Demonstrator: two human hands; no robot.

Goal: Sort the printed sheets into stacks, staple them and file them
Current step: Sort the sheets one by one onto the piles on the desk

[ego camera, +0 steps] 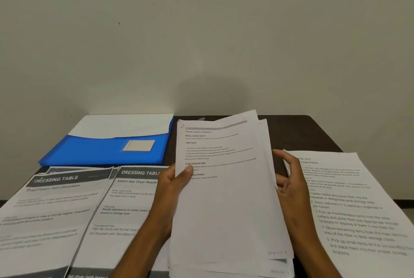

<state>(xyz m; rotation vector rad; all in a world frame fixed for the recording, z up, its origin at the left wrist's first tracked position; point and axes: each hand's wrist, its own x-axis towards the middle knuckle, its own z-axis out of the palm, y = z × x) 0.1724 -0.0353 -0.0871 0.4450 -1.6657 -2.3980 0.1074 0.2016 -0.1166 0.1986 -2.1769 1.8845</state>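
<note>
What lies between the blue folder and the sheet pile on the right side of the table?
In the head view, the bundle of sheets gripped by the left hand stands between the blue folder and the right pile, with the right hand beside it.

Dim, even light is cast; a soft shadow falls on the wall (pixel 201 89); edge print is blurred.

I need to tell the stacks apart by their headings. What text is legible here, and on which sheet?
"DRESSING TABLE": far-left sheet
"DRESSING TABLE", cut off, and "Attach Hair Dryer Nozzle": second sheet
"INITIAL SCENE SETUP", "TASK GOAL", "TASK DESCRIPTION": held stack
"Organization": right stack
Folder label: unreadable
Most body text: blurred
</note>
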